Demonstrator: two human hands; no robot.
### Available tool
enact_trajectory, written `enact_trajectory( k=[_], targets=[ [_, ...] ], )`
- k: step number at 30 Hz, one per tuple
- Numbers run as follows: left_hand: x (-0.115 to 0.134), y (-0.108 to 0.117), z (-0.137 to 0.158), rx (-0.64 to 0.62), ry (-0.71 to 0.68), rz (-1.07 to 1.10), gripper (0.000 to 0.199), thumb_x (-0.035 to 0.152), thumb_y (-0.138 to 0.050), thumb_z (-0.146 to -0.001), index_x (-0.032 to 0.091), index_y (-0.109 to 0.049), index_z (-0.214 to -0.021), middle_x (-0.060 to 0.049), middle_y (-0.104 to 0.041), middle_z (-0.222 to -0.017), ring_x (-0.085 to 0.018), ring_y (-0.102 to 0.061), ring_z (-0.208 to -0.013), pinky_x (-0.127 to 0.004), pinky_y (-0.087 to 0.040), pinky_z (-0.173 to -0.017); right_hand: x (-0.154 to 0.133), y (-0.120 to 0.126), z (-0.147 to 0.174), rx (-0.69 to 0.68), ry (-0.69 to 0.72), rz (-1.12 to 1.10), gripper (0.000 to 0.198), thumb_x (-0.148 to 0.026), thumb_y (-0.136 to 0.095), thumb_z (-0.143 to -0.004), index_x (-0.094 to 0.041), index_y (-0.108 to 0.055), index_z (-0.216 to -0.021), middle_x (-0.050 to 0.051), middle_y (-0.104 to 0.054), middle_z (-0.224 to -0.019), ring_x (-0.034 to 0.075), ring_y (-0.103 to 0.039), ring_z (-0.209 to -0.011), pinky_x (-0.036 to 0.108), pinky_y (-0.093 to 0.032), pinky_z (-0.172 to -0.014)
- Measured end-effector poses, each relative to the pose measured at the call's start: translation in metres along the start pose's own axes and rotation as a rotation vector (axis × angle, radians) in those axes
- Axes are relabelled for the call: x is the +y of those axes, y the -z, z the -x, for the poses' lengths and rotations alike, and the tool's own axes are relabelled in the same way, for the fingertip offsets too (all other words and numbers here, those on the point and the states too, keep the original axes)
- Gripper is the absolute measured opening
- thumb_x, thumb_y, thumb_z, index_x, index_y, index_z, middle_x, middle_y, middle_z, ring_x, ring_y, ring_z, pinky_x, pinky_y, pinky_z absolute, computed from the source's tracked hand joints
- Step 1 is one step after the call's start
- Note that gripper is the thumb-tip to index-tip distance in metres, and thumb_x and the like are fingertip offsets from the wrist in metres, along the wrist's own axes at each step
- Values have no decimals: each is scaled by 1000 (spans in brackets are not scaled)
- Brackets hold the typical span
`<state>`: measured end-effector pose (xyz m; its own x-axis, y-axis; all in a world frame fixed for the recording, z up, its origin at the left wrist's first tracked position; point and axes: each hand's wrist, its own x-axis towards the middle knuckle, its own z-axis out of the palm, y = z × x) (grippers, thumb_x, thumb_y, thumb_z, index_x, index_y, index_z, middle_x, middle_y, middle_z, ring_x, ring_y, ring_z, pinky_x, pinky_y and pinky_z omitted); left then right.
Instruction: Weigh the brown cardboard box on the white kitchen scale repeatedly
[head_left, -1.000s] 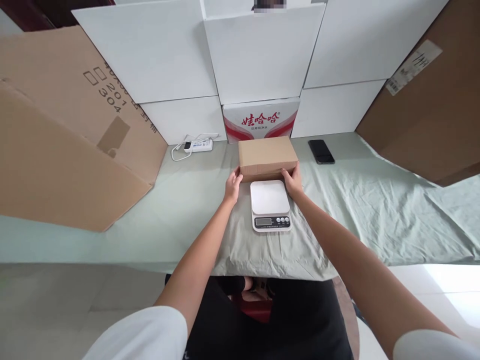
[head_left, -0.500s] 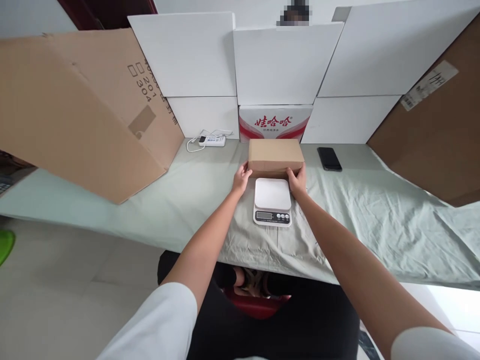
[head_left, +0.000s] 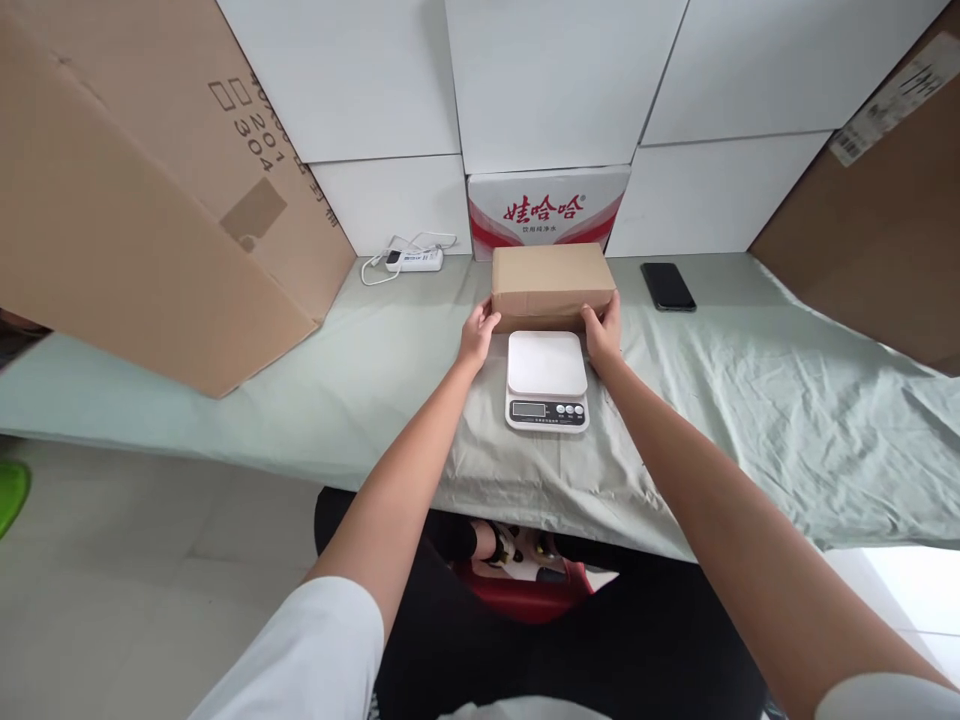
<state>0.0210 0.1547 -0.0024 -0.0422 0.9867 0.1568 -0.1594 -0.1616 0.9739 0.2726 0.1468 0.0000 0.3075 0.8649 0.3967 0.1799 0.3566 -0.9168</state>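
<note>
A closed brown cardboard box [head_left: 553, 272] sits on the cloth just behind a white kitchen scale [head_left: 547, 380]. My left hand [head_left: 477, 332] grips the box's left end, its thumb at the near corner. At the other end my right hand [head_left: 604, 328] holds the box, thumb against the front face and fingers round the right side. The two hands press on it from both sides. The scale's white platform carries nothing, and its display and buttons face me. Whether the display shows a number is too small to tell.
Behind the box stands a printed carton [head_left: 547, 212] with red Chinese lettering, among white panels [head_left: 555, 85]. A white power strip [head_left: 415, 260] with a cable lies back left, a black phone [head_left: 668, 287] back right. Large cardboard sheets flank the green tablecloth [head_left: 360, 370].
The view has tilted downward, so everything on the table appears higher in the picture. Both hands keep their hold on the box, which stays behind the scale.
</note>
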Motion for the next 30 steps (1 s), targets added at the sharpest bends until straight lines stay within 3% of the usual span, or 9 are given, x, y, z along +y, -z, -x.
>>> enact_trajectory(
  k=[7,12,23,30],
  targets=[
    [5,1,5,-46,-8,-40,65,41,-63,-95,17,-62,-154,-12,-64,-172,-30,-58,-164,-44,-47,-138,5,2,-2,-23,16,-99,95,-66,-71,-80,-27,-48,-163,9,-50,-179,33,-39,-172,54,-26,-149],
    [9,2,8,-9,14,-43,57,46,-62,-96,19,-67,-147,-11,-69,-167,-32,-62,-161,-44,-50,-136,12,3,-4,-37,37,-133,107,-69,-71,-76,-29,-39,-170,8,-41,-185,35,-37,-175,58,-24,-148],
    [2,4,-5,-34,-33,-90,59,54,-64,-95,22,-69,-145,-8,-70,-166,-31,-58,-163,-43,-47,-137,39,3,-23,-39,112,-46,104,-64,-68,-82,-27,-31,-172,11,-36,-187,32,-34,-176,56,-23,-149],
    [0,7,-6,-59,-62,-100,66,67,-70,-92,24,-68,-142,-10,-71,-164,-33,-57,-164,-45,-45,-139,37,3,-24,-47,124,-7,98,-70,-64,-88,-28,-34,-172,10,-40,-185,32,-32,-177,56,-29,-148]
  ],
)
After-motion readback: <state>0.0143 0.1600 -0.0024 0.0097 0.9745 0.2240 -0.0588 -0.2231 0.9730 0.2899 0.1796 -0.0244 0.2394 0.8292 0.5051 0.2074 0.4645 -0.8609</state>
